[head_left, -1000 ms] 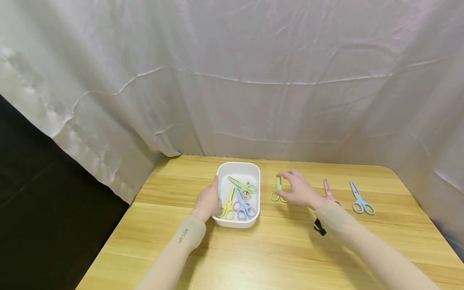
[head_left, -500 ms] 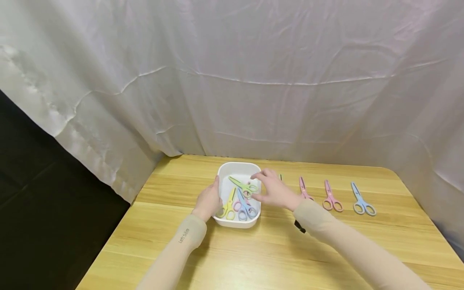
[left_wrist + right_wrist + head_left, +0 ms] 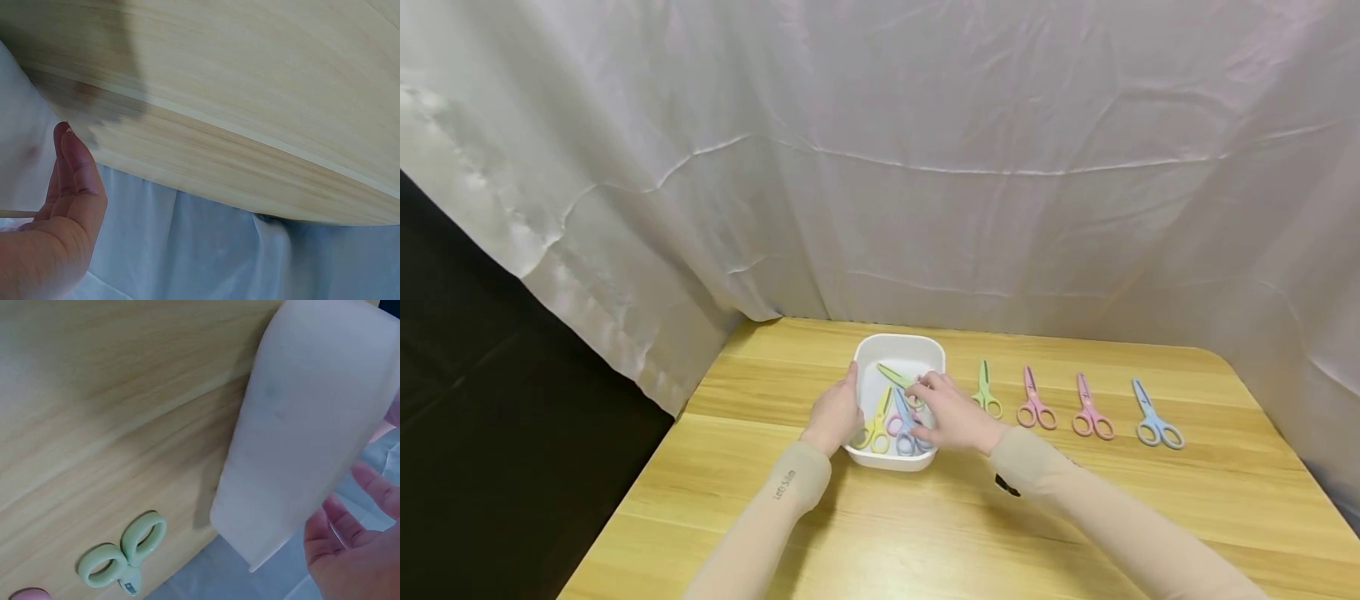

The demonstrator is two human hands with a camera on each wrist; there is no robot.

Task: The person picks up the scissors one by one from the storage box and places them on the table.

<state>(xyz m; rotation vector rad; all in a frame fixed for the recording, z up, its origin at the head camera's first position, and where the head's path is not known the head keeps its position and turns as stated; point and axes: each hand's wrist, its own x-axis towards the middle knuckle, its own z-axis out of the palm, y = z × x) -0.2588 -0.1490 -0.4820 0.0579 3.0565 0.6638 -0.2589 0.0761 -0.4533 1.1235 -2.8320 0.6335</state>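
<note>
A white plastic box (image 3: 891, 463) stands on the table with yellow scissors (image 3: 880, 417), blue scissors (image 3: 900, 407), green scissors (image 3: 891, 372) and a partly covered pink pair (image 3: 893, 426) inside. My left hand (image 3: 833, 417) holds the box's left wall, fingers along the outside and thumb at the rim. Over the right rim reaches my right hand (image 3: 957, 417), its thumb and index finger apart above the blue and green handles. In the right wrist view, the box's outer wall (image 3: 300, 425) hides what lies under the fingertips (image 3: 369, 481).
To the right of the box, green scissors (image 3: 984, 385), two pink pairs (image 3: 1031, 400) (image 3: 1086, 407) and blue scissors (image 3: 1147, 412) lie in a row, blades pointing away. Behind the wooden table (image 3: 895, 542) hangs a pale curtain (image 3: 925, 208).
My right hand has left the green scissors on the table and moved left, in over the box. The left hand stays at the box's left side.
</note>
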